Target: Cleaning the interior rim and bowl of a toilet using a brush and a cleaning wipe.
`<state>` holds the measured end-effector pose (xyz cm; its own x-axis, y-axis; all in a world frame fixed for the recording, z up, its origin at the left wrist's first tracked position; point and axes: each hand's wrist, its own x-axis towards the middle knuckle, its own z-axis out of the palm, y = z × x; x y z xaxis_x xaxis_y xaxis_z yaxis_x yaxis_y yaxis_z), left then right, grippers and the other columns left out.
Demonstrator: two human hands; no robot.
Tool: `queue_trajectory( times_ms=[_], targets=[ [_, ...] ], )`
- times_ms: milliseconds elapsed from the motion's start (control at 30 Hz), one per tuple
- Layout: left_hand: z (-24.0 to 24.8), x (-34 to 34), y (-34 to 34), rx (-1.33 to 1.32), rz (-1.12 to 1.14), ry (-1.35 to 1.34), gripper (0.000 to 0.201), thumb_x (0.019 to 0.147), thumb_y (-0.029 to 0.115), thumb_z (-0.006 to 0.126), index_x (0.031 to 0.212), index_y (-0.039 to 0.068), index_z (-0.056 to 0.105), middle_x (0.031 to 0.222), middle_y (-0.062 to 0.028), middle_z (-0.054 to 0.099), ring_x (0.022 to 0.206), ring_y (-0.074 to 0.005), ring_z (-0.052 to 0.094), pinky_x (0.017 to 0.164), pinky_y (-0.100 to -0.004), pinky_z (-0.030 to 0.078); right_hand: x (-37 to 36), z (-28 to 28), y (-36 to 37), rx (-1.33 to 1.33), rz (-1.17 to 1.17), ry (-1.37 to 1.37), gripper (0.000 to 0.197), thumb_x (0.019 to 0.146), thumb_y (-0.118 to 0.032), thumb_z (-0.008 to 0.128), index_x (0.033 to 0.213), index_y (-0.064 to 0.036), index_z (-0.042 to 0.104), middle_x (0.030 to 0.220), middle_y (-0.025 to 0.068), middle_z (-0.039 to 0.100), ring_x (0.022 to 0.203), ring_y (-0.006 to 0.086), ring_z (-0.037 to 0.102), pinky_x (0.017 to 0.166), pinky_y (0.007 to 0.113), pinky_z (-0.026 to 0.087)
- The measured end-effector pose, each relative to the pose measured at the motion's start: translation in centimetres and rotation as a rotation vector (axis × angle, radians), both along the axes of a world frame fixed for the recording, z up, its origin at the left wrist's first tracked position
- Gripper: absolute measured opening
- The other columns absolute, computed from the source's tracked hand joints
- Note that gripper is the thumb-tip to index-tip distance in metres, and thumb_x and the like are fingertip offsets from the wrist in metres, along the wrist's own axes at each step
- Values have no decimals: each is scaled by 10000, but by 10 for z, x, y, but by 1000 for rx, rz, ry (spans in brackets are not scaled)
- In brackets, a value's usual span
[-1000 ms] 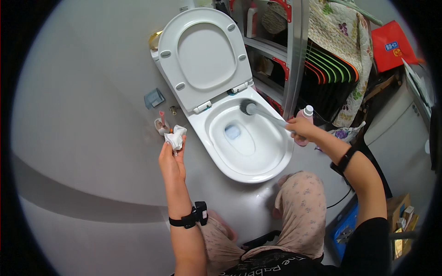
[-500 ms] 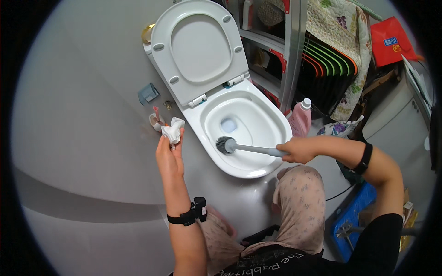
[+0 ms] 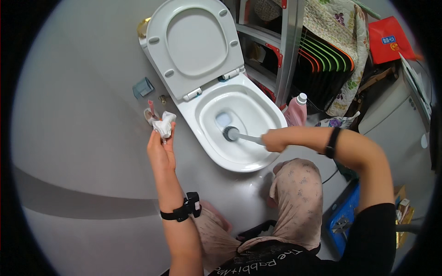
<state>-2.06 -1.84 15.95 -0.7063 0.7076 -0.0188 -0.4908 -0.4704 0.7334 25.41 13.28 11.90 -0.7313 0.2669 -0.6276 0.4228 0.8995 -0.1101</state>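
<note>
A white toilet [image 3: 208, 133] stands before me with its seat [image 3: 171, 50] and lid raised. My right hand [image 3: 275, 140] is wrapped round the grey handle of a toilet brush [image 3: 246, 137]. Dark bristles at the brush's head rest inside the bowl, just below the water [image 3: 223, 119]. Over to the left, my left hand [image 3: 161, 149] pinches a crumpled white tissue [image 3: 164, 126], held up away from the bowl near the wall. Part of the brush handle is hidden in my right fist.
Right of the bowl stands a pink bottle [image 3: 295, 111] with a white cap, beside a metal ladder [image 3: 289, 50]. Folded items with green and orange edges [image 3: 324, 57] lean there under a floral cloth. A light blue holder [image 3: 143, 87] is at the left wall. A blue crate [image 3: 343, 221] sits at lower right.
The brush head has moved from the bowl's lower left side inward toward the water, and my right hand has shifted left and up. My left hand still holds the tissue.
</note>
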Motion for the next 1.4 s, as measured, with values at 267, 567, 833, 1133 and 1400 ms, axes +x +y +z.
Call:
queue_trajectory(
  times_ms=[267, 567, 833, 1133, 1400],
  targets=[
    [5, 7, 3, -30, -40, 39, 308, 872, -1, 339, 1109, -194, 373, 1133, -250, 430, 1007, -326, 516, 901, -362, 475, 20, 16, 8, 16, -15, -128, 208, 740, -90, 478, 827, 60, 594, 759, 229, 611, 740, 338, 613, 635, 410, 478],
    [2, -8, -8, -18, -8, 58, 310, 873, 0, 335, 1106, -203, 366, 1139, -251, 425, 1012, -325, 511, 902, -360, 474, -71, -66, 45, 9, -360, 54, 211, 684, -19, 499, 838, 39, 630, 738, 205, 618, 675, 318, 615, 580, 404, 473],
    [16, 2, -7, -18, 34, 27, 319, 872, 1, 327, 1117, -200, 363, 1150, -254, 420, 1013, -324, 512, 903, -360, 471, -13, -27, 23, 206, -148, 25, 187, 745, -46, 465, 877, 21, 579, 780, 196, 615, 725, 324, 618, 617, 412, 483],
    [8, -1, -5, -11, -14, -7, 313, 870, 4, 343, 1110, -194, 378, 1142, -249, 425, 1015, -323, 511, 913, -359, 465, -90, -85, 38, 326, -283, 193, 186, 769, -70, 474, 871, -18, 621, 827, 143, 624, 764, 294, 622, 645, 385, 500],
    [20, -10, -13, 41, 55, -8, 306, 872, 12, 347, 1091, -199, 385, 1133, -247, 428, 1004, -327, 515, 911, -365, 468, -137, -98, 33, 495, -58, 151, 157, 728, -67, 537, 814, -53, 667, 810, 99, 637, 753, 245, 629, 600, 345, 511]
  ],
)
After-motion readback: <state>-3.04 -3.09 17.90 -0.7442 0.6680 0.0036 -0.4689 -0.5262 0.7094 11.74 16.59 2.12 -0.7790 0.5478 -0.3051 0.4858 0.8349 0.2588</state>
